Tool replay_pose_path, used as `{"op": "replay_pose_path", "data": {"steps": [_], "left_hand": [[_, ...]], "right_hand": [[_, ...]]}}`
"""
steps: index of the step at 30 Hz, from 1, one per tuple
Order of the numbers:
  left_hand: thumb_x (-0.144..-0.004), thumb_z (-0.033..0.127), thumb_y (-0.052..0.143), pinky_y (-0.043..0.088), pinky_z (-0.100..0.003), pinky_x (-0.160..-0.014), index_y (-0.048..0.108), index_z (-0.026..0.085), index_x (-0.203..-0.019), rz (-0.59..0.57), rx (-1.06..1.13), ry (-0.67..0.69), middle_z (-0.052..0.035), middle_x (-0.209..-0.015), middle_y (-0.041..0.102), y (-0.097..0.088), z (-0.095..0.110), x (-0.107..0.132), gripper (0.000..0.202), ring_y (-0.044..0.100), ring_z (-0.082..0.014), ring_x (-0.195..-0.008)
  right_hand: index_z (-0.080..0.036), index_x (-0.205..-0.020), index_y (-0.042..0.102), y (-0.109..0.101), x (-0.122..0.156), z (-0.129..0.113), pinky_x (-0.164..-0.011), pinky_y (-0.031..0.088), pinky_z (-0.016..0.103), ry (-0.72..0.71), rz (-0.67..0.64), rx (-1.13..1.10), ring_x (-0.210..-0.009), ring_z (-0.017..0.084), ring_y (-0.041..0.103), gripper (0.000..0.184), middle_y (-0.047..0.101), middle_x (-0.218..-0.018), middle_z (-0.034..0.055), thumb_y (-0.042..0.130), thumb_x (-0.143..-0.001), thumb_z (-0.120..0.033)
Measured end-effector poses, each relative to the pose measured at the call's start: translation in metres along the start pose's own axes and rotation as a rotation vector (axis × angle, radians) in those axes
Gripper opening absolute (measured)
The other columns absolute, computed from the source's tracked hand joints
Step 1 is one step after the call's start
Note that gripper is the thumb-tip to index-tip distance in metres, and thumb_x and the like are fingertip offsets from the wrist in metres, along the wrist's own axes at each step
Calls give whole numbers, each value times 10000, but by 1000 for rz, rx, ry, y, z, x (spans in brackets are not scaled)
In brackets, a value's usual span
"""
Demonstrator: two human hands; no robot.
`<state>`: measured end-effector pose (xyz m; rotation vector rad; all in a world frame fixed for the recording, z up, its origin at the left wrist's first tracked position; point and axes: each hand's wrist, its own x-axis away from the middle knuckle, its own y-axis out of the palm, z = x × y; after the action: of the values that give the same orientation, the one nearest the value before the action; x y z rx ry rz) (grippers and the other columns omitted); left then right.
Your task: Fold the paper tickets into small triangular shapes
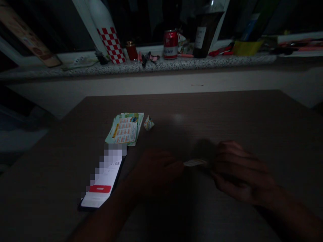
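A narrow strip of pale paper stretches between my two hands, low over the dark wooden table. My left hand is closed, its fingers pinching the strip's left end. On the other side my right hand has its fingertips together at the right end. Deep shadow hides much of both grips. Beyond my left hand stands a small folded paper piece, pointed at the top. Beside that lies a stack of printed green-and-white paper sheets. A lit phone rests left of my left forearm.
Behind the table runs a granite windowsill. On it stand a red-and-white checkered bottle, a red can, a dark labelled bottle, a small red jar and a yellow container. The room is dim.
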<state>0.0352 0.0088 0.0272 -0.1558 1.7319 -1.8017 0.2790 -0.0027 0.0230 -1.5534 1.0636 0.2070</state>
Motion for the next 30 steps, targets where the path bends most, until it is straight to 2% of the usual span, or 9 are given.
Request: {"op": "replay_pose_path", "data": {"steps": [3, 7, 12, 16, 19, 22, 25, 27, 30], "left_hand": [[-835, 118, 489, 261, -264, -517, 571, 176, -820, -67, 4, 48, 12, -668, 601, -1, 3, -3, 102, 485, -132, -565], [-843, 127, 470, 263, -272, -519, 553, 177, -785, -30, 26, 63, 12, -665, 592, -2, 11, -7, 112, 469, -128, -566], [-863, 138, 465, 290, -283, -553, 546, 177, -777, -7, 38, 52, 0, -693, 598, -1, 12, -8, 124, 466, -136, -603], [-878, 145, 472, 291, -288, -547, 550, 174, -737, 54, 37, 39, 2, -653, 565, 1, 11, -9, 164, 449, -141, -598], [-898, 197, 497, 343, -295, -588, 591, 171, -784, 77, 18, -14, -4, -664, 574, 2, 13, -10, 150, 477, -156, -638], [-879, 266, 541, 408, -339, -677, 620, 162, -888, 85, -18, -105, -33, -765, 623, -1, 14, -11, 131, 525, -200, -756], [-839, 267, 572, 431, -384, -744, 616, 141, -953, 116, -28, -174, -71, -893, 641, -4, 16, -11, 175, 538, -241, -867], [-837, 246, 568, 434, -387, -761, 615, 138, -942, 165, -13, -163, -82, -930, 636, -4, 17, -12, 158, 538, -237, -883], [-843, 195, 553, 431, -355, -734, 615, 145, -859, 233, 13, -74, -65, -862, 624, -1, 19, -14, 81, 536, -204, -826]], "right_hand": [[-206, -865, 603, -1, -1, 0, -678, 511, 394, 9, 28, -27, -676, 179, 602, 201, 648, -714, 12, 656, -733, -64], [-181, -894, 613, 7, -2, -5, -663, 533, 379, -4, 16, -73, -690, 185, 619, 191, 659, -741, 34, 648, -745, -66], [-134, -885, 633, 14, 0, -8, -639, 557, 334, -16, 70, -40, -698, 182, 654, 149, 675, -749, 62, 624, -766, -44], [-155, -923, 634, 14, 3, -8, -650, 571, 332, -18, 79, 0, -693, 177, 666, 163, 696, -769, 54, 640, -779, -79], [-174, -891, 626, 14, 3, -8, -654, 575, 324, -12, 80, -4, -680, 170, 669, 150, 690, -741, 33, 629, -788, -65], [-174, -872, 619, 14, 2, -8, -645, 567, 317, 0, 78, -7, -675, 171, 667, 148, 679, -714, 29, 630, -787, -53], [-174, -902, 618, 14, 3, -7, -639, 561, 324, 1, 73, 2, -674, 170, 659, 166, 683, -738, 36, 641, -786, -57], [-179, -921, 620, 14, 5, -6, -640, 560, 329, -2, 64, 17, -675, 169, 656, 172, 686, -754, 37, 643, -791, -68], [-198, -893, 628, 16, 6, -5, -647, 559, 331, 9, 52, 55, -681, 167, 655, 123, 689, -765, 28, 634, -812, -105]]}}
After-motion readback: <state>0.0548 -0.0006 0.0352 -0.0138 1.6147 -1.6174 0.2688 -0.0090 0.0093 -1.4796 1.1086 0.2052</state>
